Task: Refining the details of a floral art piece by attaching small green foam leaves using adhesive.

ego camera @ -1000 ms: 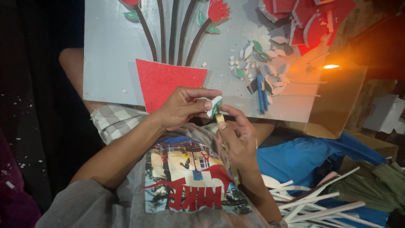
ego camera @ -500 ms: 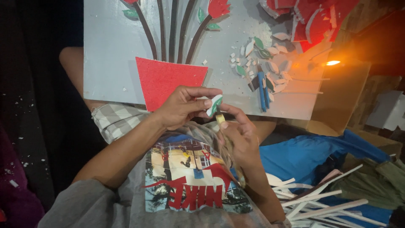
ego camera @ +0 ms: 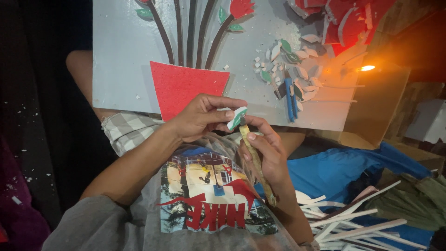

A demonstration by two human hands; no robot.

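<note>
Grey board (ego camera: 125, 56), foam leaf (ego camera: 237, 117), slim stick (ego camera: 256, 162)

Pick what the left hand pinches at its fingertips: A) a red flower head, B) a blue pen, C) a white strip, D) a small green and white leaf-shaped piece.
D: the left hand pinches a small green and white leaf-shaped piece, with the right hand bringing a thin stick-like tool up to it.

dim, warm lamp (ego camera: 367, 68) upper right, dark edges
</note>
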